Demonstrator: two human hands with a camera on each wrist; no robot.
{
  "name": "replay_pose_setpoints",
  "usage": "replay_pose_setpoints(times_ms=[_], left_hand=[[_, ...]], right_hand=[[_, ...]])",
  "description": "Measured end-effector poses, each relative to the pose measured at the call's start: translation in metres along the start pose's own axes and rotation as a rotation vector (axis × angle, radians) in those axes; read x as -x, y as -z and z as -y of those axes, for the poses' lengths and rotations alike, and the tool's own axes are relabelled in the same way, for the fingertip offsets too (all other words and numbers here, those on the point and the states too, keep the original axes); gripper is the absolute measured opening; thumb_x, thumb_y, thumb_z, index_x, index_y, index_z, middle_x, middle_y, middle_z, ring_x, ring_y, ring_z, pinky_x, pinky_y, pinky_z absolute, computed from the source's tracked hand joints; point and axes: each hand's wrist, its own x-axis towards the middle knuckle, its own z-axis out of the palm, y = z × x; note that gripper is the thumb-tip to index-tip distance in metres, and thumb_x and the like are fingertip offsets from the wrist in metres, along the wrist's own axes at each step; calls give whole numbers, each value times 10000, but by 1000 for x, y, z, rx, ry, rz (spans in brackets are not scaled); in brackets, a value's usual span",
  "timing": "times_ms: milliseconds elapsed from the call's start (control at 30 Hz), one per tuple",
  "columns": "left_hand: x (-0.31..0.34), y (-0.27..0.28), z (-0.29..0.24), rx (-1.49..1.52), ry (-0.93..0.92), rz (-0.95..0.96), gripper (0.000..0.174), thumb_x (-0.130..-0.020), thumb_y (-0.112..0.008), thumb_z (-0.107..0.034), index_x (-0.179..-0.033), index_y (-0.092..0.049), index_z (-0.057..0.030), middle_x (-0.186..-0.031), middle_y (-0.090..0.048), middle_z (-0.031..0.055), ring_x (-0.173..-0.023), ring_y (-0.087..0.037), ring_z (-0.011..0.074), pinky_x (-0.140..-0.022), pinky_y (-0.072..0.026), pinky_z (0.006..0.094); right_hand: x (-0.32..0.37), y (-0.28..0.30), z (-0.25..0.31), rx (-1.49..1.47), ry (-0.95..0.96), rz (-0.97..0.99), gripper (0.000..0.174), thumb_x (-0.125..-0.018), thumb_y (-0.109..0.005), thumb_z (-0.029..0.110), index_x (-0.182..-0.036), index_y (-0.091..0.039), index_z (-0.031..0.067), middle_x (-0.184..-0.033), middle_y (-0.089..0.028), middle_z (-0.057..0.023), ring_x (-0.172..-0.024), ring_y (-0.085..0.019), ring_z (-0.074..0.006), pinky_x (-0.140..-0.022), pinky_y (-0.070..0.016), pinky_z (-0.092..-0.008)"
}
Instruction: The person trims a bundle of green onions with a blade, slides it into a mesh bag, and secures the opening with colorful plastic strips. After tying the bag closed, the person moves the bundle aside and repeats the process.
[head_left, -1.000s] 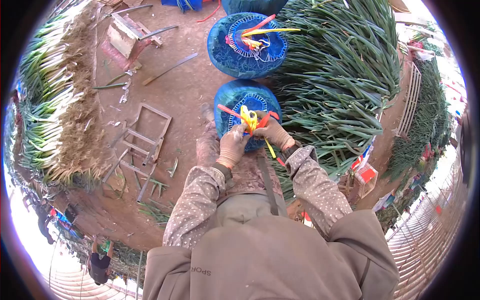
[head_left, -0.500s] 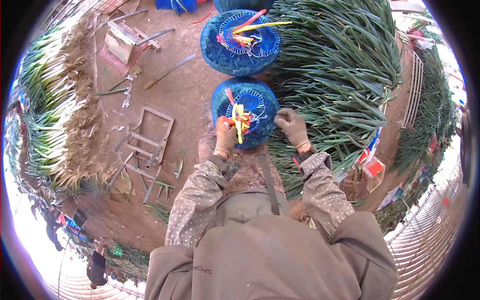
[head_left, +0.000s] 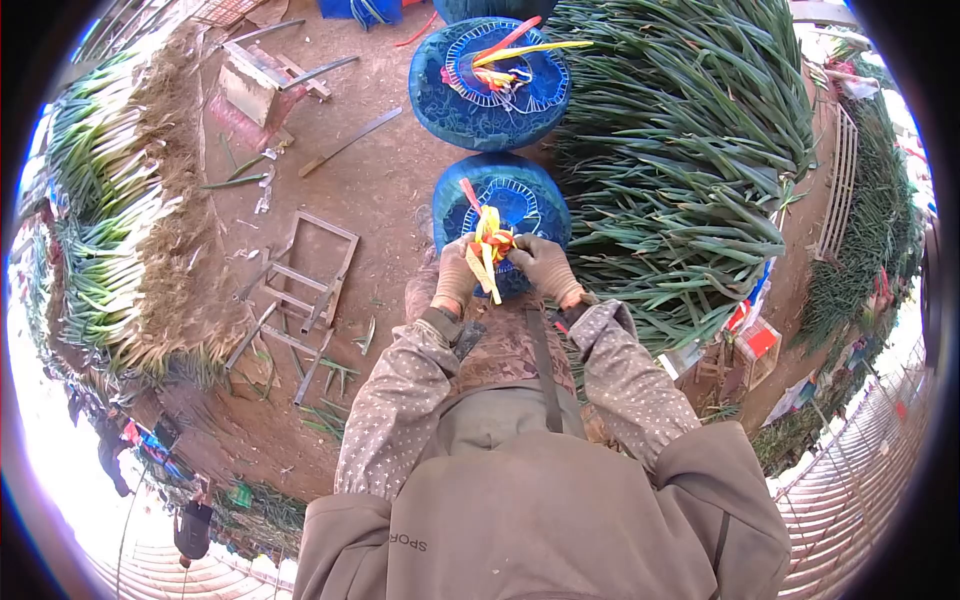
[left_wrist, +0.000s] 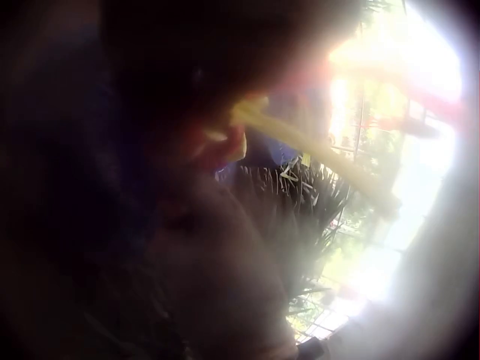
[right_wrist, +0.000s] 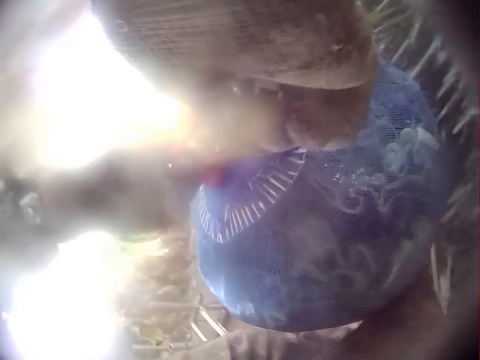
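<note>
A round blue mesh-covered sack [head_left: 555,205] stands between the person's knees. Yellow and red plastic strips [head_left: 490,240] are bunched and knotted at the middle of its top, where a ring of white stitches shows. The gloved left hand [head_left: 456,272] grips the strips from the left side. From the right, the gloved right hand [head_left: 547,266] pinches the strips at the knot with thumb and fingers. A yellow strip [left_wrist: 322,154] sticks out past the dark, blurred left hand in the left wrist view. The right wrist view has the glove [right_wrist: 247,45] over the blue sack [right_wrist: 315,255].
A second blue sack [head_left: 430,85] with tied strips stands just beyond. Green onions [head_left: 690,170] are heaped along the right, with more onions [head_left: 110,220] in rows at left. On the ground lie a long knife [head_left: 350,142] and a metal frame [head_left: 355,245], near a small stool [head_left: 250,85].
The right hand let go and moved off to the right, then came back to the strips. The left hand stays at the knot, and the yellow strip ends now hang toward the person.
</note>
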Motion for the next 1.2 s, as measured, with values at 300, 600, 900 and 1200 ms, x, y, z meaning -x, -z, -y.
replay_pose_setpoints(times_ms=[300, 600, 900, 1200], left_hand=[[9, -54, -14, -1648, -392, -269, 255, -899, -632, -267, -1087, -725, -122, -881, -719, 170, -836, -701, 370, -726, -538, 483], [1, -23, -11, -1890, -275, -147, 266, -959, -561, -309, -1025, -716, -104, -865, -726, 159, -832, -711, 365, -725, -547, 493], [-11, -27, -21, -1924, -282, -74, 288, -944, -542, -276, -976, -725, -56, -863, -729, 181, -792, -707, 380, -685, -552, 488], [34, -28, -73, -623, 147, -65, 129, -921, -713, -187, -945, -683, -64, -602, -519, -68, -426, -389, 13, -389, -242, 195]], right_hand=[[6, -6, -2, -193, -53, -73, 263, -933, -656, 250, -1002, -707, 2, -799, -690, -98, -689, -614, -147, -633, -487, -322], [3, -8, -5, -47, 262, -27, 286, -945, -619, 252, -1055, -706, 2, -871, -713, -145, -755, -677, -232, -684, -516, -343], [4, -7, 4, -139, 52, -9, 299, -945, -624, 231, -1146, -713, 29, -919, -711, -164, -866, -700, -229, -784, -529, -342], [18, -12, 3, 343, 109, -217, 360, -935, -619, 259, -1291, -629, 207, -914, -721, -186, -825, -698, -394, -752, -541, -502]])
